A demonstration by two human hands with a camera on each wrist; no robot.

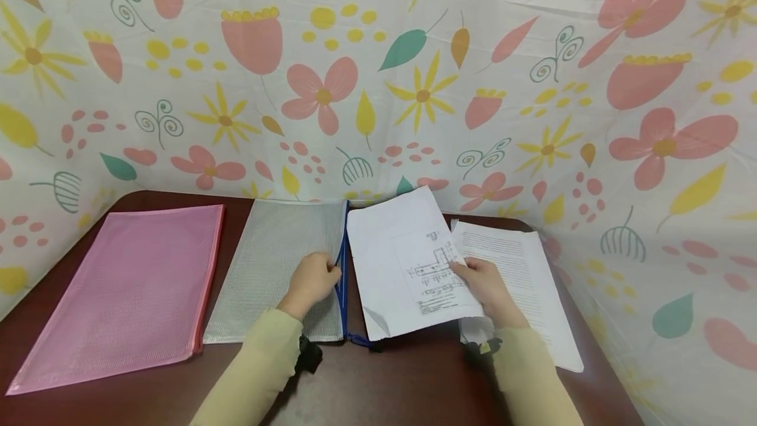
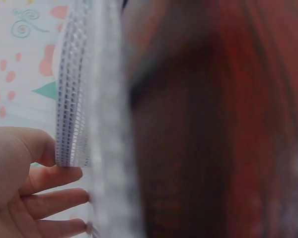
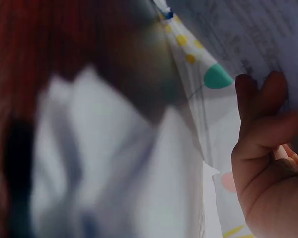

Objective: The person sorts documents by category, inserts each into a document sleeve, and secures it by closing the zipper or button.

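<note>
My left hand pinches the open side of a grey mesh zipper pouch, along its blue zipper. In the left wrist view the thumb and index finger of the left hand meet at the mesh edge. My right hand grips the right edge of some white printed paper, with a line drawing and text on its face. Its lower left corner curls up, and its left edge lies right beside the zipper. The right wrist view shows the fingers against the printed side.
A pink mesh pouch with a red edge lies flat on the left of the dark brown table. A stack of printed sheets lies at the right, partly under my right arm. Flower-patterned cloth hangs behind and at both sides.
</note>
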